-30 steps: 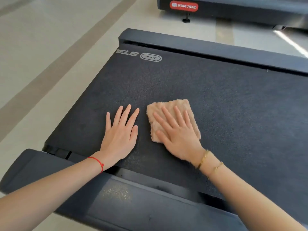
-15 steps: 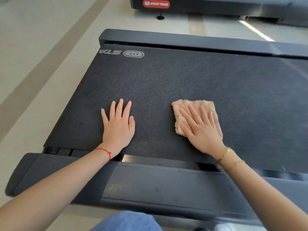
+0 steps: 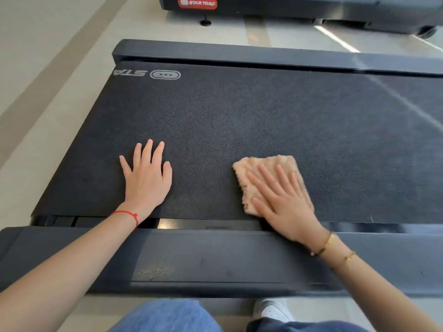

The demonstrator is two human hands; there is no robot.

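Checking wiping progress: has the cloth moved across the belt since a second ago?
Yes. The cloth under the right hand slid rightward, farther from the belt logo.

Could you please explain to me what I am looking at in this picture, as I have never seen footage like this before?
Gladly. A person wears a wide-angle camera on the head, so this one view looks forward and down at their own two bare hands. The dark textured surface is a treadmill belt between grey side rails. The left hand, a red string bracelet at its wrist, lies flat on the belt and holds nothing. The right hand presses with straight fingers on a folded beige cloth lying on the belt near its close edge; it looks like wiping. At the bottom are the person's jeans and a white shoe; a second treadmill stands behind.
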